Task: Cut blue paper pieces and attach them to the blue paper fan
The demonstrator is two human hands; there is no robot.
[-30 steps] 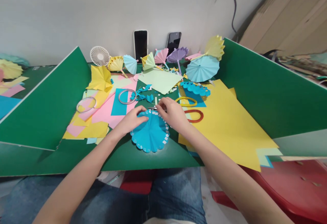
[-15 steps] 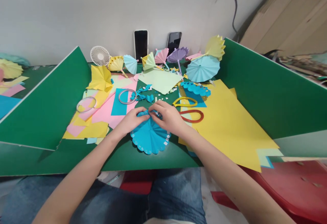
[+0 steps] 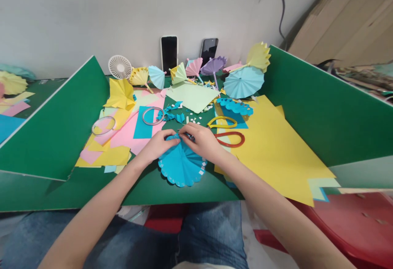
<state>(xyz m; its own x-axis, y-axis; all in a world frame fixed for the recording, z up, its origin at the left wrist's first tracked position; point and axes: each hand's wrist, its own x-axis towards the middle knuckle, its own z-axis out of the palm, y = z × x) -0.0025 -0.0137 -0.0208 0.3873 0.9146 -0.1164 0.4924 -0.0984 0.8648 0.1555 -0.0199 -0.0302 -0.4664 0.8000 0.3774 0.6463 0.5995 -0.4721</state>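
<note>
A blue pleated paper disc (image 3: 183,164) with a scalloped rim lies on the green table in front of me. Small white squares show along its right rim. The fingers of my left hand (image 3: 161,143) are closed on its upper left edge. Thumb and fingers of my right hand (image 3: 199,138) pinch at the top edge, close to the left fingertips; whatever small bit may be between them is hidden. Just right of that hand lie scissors with one yellow handle (image 3: 225,122) and one red handle (image 3: 233,139), their blades mostly covered by the hand.
Yellow sheets (image 3: 270,150) cover the right side. Tape rolls (image 3: 153,116) rest on coloured paper at left. Blue scraps (image 3: 175,113) lie ahead. Paper umbrellas (image 3: 244,81), a small fan (image 3: 120,67) and two phones (image 3: 169,54) line the back. Green partitions (image 3: 307,105) flank both sides.
The blue disc has shifted slightly to the right and turned a little under my fingers. Both hands have stayed almost in place, still at its top edge.
</note>
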